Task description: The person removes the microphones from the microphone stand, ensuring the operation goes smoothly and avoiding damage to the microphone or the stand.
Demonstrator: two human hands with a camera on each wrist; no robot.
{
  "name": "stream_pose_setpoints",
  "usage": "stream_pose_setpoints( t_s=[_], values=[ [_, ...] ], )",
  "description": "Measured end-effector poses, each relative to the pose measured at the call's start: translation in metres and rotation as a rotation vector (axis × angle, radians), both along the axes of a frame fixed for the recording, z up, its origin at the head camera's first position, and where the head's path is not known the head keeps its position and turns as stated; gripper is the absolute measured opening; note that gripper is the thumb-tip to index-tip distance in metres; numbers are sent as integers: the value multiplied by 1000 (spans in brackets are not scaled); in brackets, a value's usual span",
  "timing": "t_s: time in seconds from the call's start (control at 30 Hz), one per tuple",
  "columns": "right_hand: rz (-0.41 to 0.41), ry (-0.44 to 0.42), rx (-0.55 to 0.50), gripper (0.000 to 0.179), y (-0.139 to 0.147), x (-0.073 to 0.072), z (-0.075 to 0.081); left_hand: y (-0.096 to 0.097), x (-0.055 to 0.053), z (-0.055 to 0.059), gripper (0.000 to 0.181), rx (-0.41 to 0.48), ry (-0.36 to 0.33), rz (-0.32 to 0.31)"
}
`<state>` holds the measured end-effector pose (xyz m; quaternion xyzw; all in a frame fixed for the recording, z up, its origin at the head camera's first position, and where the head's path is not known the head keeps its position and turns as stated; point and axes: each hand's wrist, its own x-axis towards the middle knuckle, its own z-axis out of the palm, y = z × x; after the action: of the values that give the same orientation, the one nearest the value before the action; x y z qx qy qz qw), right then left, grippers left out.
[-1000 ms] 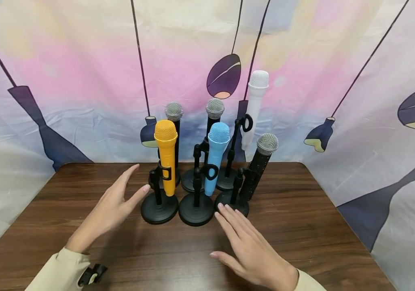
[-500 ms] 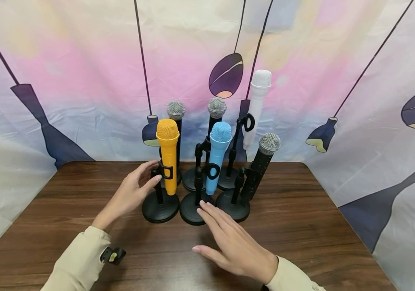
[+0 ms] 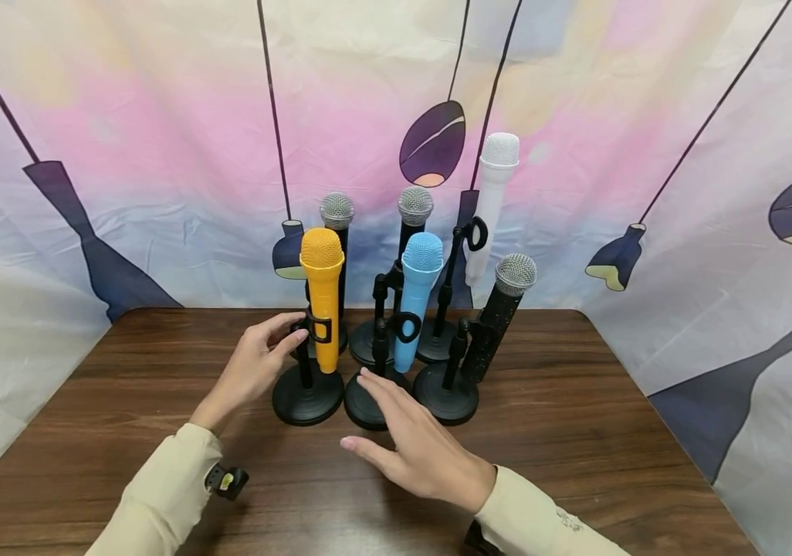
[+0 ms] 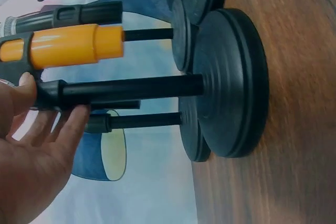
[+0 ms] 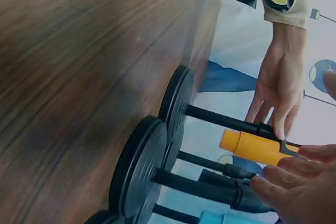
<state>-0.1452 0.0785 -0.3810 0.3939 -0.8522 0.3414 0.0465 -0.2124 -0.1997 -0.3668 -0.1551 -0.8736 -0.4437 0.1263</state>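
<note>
Left hand (image 3: 252, 364), one: thumb and fingertips pinch the upper post of the front-left stand (image 4: 131, 87), just under its clip (image 4: 16, 72).

Orange microphone (image 3: 325, 289), one: in that clip, just right of my left fingers; long axis near upright, grille up. My left hand is the nearer.

Right hand (image 3: 424, 452), one: grasping nothing, fingers extended toward the front-middle stand (image 3: 361, 409); contact I cannot tell.

Stands, six: one pinched, two in front to the right of my left fingers, three behind.

Other microphones, five: blue microphone (image 3: 418, 282), one, beyond my right fingertips; white microphone (image 3: 492, 201), one, farther back and right; silver-grilled black microphones (image 3: 415, 206), three, all beyond my fingers, the rightmost tilted.
</note>
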Motion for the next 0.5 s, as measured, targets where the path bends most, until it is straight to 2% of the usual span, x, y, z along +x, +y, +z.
stream_pose_setpoints(
  t_s=[0.2, 0.5],
  values=[
    [11, -26, -45, 73, -12, -5, 2, -2, 0, -3, 40, 1, 11, 14],
    [8, -38, -112, 73, -19, -14, 6, -3, 11, -4, 36, 1, 23, 1]
  ],
)
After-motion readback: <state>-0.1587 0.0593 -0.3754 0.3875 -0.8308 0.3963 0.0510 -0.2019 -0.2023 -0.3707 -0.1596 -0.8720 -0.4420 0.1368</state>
